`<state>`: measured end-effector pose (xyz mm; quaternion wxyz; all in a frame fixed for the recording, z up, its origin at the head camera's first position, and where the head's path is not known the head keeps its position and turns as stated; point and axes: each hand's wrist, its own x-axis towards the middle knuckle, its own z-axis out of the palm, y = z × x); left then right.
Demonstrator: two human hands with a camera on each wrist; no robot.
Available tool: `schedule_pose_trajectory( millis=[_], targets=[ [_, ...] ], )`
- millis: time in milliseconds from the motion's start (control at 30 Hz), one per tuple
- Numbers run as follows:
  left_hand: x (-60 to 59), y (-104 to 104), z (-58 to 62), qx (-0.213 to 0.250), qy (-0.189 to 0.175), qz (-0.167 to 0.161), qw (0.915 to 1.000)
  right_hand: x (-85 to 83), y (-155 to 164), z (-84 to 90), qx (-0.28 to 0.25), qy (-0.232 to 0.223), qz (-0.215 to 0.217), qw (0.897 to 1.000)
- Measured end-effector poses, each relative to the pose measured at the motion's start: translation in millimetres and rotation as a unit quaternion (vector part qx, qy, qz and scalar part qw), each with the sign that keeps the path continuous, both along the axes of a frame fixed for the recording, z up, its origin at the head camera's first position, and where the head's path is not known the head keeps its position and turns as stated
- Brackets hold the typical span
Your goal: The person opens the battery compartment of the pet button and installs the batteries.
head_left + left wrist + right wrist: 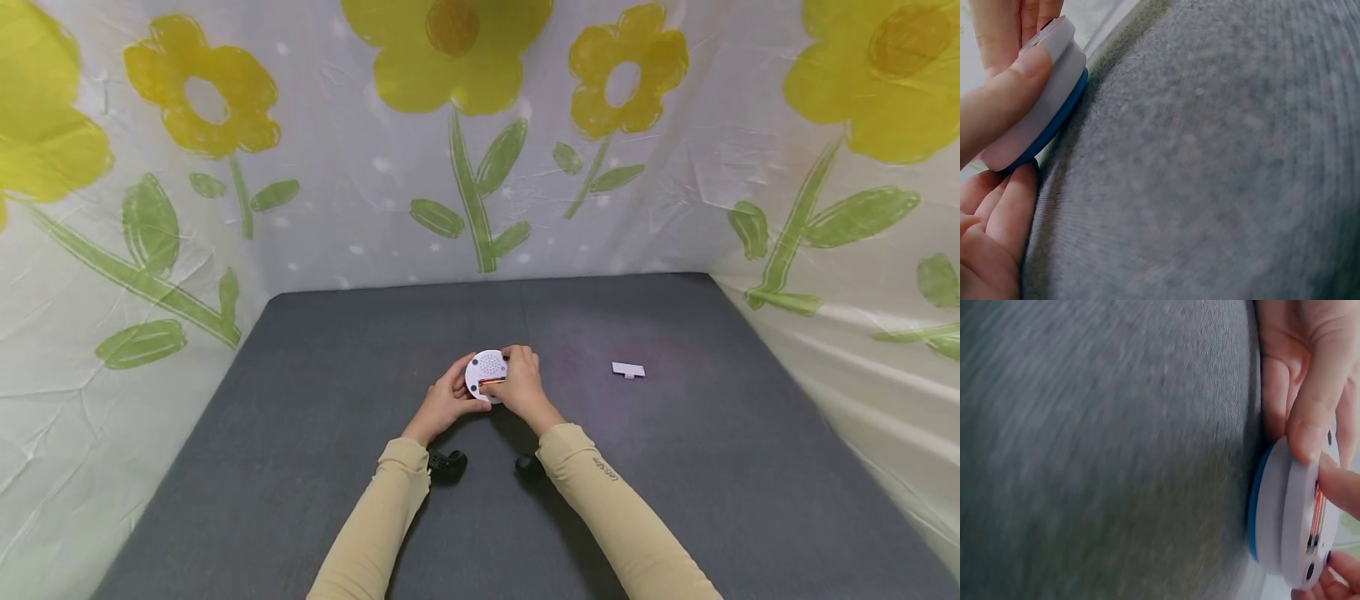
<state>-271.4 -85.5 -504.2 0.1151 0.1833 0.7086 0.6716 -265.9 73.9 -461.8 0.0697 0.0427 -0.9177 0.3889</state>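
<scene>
A round white device (487,364) is held between both hands over the table, its face with speaker holes, small black feet and a battery compartment turned up. A blue band (1252,512) runs round its lower edge. My left hand (442,406) grips the near left side, thumb on the rim (1034,62) and fingers under the blue edge. My right hand (525,389) holds the right side, fingers bent at the far rim and thumb (1342,487) pressing at the compartment. Red-orange batteries (1317,512) show inside, partly hidden by that thumb.
A small white battery cover (627,369) with a tab lies on the dark grey table (360,358) to the right. Black wrist cameras (447,467) sit under both sleeves. A flowered cloth (337,192) hangs round the table's back and sides.
</scene>
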Motion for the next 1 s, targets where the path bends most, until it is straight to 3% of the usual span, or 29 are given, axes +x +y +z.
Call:
schedule_pose_trajectory(
  millis=[133,267,367,567,733,1000],
  targets=[
    [2.3,-1,1.9,0.003,-0.019,-0.006,0.9998,-0.2,13,-1.8,-0.01,-0.002,0.046,0.999],
    [4.8,-1,12.6,0.014,-0.031,-0.015,0.9993,-2.6,32,-2.4,-0.031,0.011,0.098,0.995],
    [4.8,-1,18.8,0.021,-0.033,-0.021,0.999,-5.2,49,-1.4,-0.045,0.029,0.114,0.992],
    [-2.2,-1,7.6,0.028,-0.039,-0.009,0.9988,-11.9,97,-0.5,-0.033,0.048,0.089,0.994],
    [-6.1,-1,-1.9,0.023,-0.02,0.001,0.9995,-13.0,139,3.3,-0.002,0.016,0.056,0.998],
    [-5.4,1,-1.8,0.005,-0.027,0.011,0.9996,-8.6,192,0.1,0.048,-0.036,0.035,0.998]
  ],
)
